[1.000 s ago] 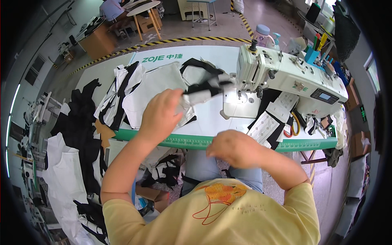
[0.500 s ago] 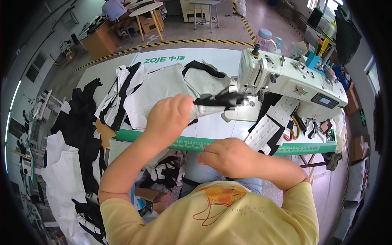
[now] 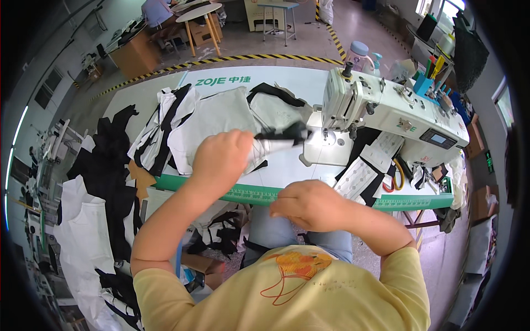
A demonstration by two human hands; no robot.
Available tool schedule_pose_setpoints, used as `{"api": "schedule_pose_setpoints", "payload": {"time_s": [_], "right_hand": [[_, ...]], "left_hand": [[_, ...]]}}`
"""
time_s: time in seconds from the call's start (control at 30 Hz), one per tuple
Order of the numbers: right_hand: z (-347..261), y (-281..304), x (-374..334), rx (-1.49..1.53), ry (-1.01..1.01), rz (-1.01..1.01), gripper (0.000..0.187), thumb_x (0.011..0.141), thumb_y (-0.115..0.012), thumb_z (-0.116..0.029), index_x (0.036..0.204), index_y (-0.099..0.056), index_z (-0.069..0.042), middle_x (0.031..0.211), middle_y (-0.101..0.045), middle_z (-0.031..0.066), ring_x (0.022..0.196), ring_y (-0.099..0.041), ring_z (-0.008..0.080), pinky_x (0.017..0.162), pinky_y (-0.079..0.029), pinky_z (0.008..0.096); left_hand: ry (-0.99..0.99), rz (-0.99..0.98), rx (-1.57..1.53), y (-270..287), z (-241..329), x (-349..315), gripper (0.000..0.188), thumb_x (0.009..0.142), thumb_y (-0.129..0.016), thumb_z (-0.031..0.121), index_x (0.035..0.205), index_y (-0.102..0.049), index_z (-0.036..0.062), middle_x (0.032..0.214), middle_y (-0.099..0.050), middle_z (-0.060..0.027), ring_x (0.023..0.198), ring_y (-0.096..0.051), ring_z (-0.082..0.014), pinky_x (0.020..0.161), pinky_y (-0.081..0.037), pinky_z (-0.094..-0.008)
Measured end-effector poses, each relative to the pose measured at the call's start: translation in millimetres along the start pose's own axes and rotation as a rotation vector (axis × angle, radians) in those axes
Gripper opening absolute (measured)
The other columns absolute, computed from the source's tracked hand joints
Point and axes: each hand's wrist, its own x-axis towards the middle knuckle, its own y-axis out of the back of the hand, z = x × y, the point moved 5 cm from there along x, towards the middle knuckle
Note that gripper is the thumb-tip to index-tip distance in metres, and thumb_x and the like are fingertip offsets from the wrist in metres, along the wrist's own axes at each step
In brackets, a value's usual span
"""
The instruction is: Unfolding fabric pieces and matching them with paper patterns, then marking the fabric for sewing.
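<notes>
My left hand (image 3: 223, 156) is closed on one end of a black fabric piece (image 3: 282, 134), blurred by motion. The piece stretches right from my fingers, above the white table, and its far end stops short of the needle area of the sewing machine (image 3: 361, 105). Under it and to the left lie white fabric panels (image 3: 212, 116) with black edges. My right hand (image 3: 305, 205) is curled closed at the table's green front edge, over my lap. Its fingertips are turned under, so whatever they may hold is hidden.
Patterned white and black fabric pieces (image 3: 356, 177) lie right of the machine's plate, beside scissors with red and yellow handles (image 3: 396, 175). Black cloth (image 3: 107, 154) hangs at the table's left. A bottle (image 3: 358, 51) stands behind the machine. A person (image 3: 159, 12) sits far off.
My left hand has drawn left and slightly down, pulling the black fabric piece away from the needle area. My right hand has risen a little, still closed.
</notes>
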Motion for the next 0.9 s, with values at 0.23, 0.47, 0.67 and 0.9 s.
{"api": "schedule_pose_setpoints", "payload": {"time_s": [0.23, 0.47, 0.67, 0.9], "right_hand": [[95, 59, -7, -0.161, -0.117, 0.351, 0.014, 0.078, -0.055, -0.004, 0.087, -0.064, -0.01, 0.087, -0.065, 0.0079, 0.079, -0.062, 0.0293, 0.069, -0.049, 0.0396], [5, 40, -4, -0.092, 0.036, 0.202, 0.018, 0.073, -0.062, -0.009, 0.09, -0.064, -0.014, 0.08, -0.062, 0.0062, 0.077, -0.061, 0.0287, 0.066, -0.049, 0.0395], [74, 43, -2, -0.09, -0.219, 0.251, 0.016, 0.079, -0.054, -0.003, 0.089, -0.064, -0.01, 0.091, -0.065, 0.0075, 0.086, -0.062, 0.0286, 0.073, -0.049, 0.0389], [41, 50, 0, -0.248, -0.146, 0.157, 0.019, 0.074, -0.056, -0.004, 0.088, -0.065, -0.011, 0.088, -0.065, 0.0074, 0.084, -0.061, 0.0293, 0.071, -0.049, 0.0403]], "left_hand": [[-0.183, 0.003, -0.534, 31, 13, -30, 0.037, 0.069, -0.065, 0.011, 0.105, -0.057, 0.0073, 0.093, -0.06, -0.0088, 0.089, -0.059, -0.0276, 0.079, -0.045, -0.0364], [-0.069, -0.294, 0.033, 0, -8, -33, 0.042, 0.064, -0.069, 0.01, 0.104, -0.057, 0.0076, 0.093, -0.061, -0.0076, 0.089, -0.059, -0.0258, 0.073, -0.046, -0.0384], [0.218, 0.111, -0.83, 19, -8, -51, 0.041, 0.07, -0.071, 0.01, 0.107, -0.056, 0.0034, 0.104, -0.062, -0.0103, 0.098, -0.059, -0.0274, 0.085, -0.046, -0.0378], [-0.126, -0.072, 0.019, 11, 0, -36, 0.04, 0.062, -0.069, 0.011, 0.101, -0.058, 0.0119, 0.076, -0.052, -0.0018, 0.072, -0.057, -0.0203, 0.06, -0.044, -0.0358]]}}
